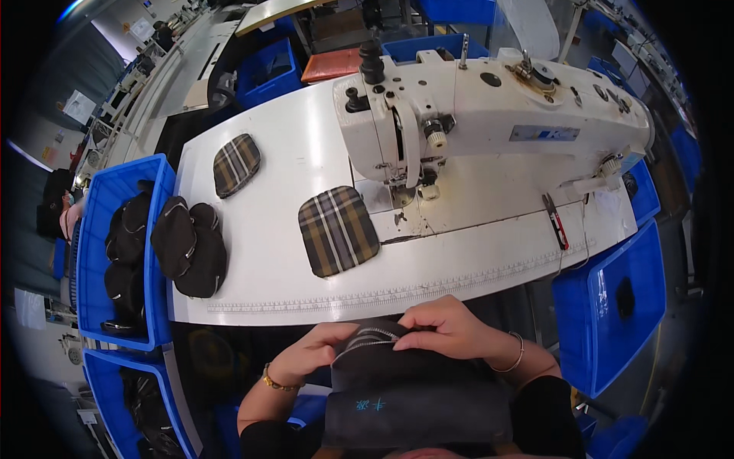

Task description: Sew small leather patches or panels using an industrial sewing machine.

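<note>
In front of my body, below the table's near edge, I hold a black fabric pouch with a silvery zipper (365, 346). My left hand (319, 350) grips its left side, thumb and fingers closed on the cloth. At the zipper's right end, the fingers of my right hand (445, 327) pinch the edge. A dark apron lies behind the pouch, and its lower part merges with it. On the white table (267, 252) lie two plaid fabric pieces with rounded corners, one plaid piece (338, 232) near the needle and another plaid piece (237, 166) farther left.
A white sewing machine (489, 115) stands on the table's right half. Red-handled snips (560, 226) lie at its right. Several black pouches (191, 249) are piled at the left edge, beside a blue bin (162, 306) of similar ones. Another blue bin (612, 321) hangs low at right.
</note>
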A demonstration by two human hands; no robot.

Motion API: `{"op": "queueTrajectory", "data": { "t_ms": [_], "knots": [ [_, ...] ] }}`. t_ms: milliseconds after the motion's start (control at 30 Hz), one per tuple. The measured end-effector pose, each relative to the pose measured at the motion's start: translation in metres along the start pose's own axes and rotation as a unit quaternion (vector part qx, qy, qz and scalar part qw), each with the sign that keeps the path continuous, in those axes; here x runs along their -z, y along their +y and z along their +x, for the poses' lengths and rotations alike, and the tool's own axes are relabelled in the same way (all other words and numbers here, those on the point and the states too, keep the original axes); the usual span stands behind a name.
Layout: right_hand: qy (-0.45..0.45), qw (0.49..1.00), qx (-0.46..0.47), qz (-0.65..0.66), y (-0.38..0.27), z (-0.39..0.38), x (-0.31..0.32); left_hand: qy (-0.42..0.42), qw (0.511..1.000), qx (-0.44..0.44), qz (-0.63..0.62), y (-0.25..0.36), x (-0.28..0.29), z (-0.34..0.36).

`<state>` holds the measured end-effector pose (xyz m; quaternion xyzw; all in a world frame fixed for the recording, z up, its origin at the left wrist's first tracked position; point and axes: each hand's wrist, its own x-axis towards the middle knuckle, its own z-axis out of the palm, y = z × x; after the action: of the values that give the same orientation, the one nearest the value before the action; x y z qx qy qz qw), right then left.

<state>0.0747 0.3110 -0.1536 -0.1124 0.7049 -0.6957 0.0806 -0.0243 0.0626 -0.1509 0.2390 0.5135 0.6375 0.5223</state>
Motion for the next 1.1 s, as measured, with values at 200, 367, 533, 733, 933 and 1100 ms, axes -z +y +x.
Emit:
{"op": "queueTrajectory", "data": {
  "t_ms": [200, 367, 533, 733, 933, 1100],
  "knots": [
    [0.017, 0.997, -0.068, -0.024, 0.006, 0.008, -0.023, 0.138, 0.975, -0.017, 0.171, -0.007, -0.015, 0.002],
    [-0.023, 0.990, -0.123, 0.063, 0.008, 0.009, -0.024, 0.245, 0.944, -0.065, 0.212, -0.001, -0.008, 0.000],
    [-0.088, 0.989, -0.118, 0.030, 0.014, 0.011, -0.017, 0.289, 0.888, -0.163, 0.319, 0.004, 0.001, 0.010],
    [-0.006, 0.956, 0.119, -0.269, 0.021, 0.042, 0.016, 0.321, 0.855, -0.102, 0.394, 0.059, 0.020, 0.020],
    [0.040, 0.773, 0.261, -0.577, 0.034, 0.095, 0.054, 0.187, 0.899, -0.018, 0.396, 0.112, 0.063, 0.064],
    [-0.047, 0.727, 0.250, -0.638, 0.054, 0.093, 0.073, 0.073, 0.903, 0.023, 0.423, 0.113, 0.081, 0.114]
  ]
}}
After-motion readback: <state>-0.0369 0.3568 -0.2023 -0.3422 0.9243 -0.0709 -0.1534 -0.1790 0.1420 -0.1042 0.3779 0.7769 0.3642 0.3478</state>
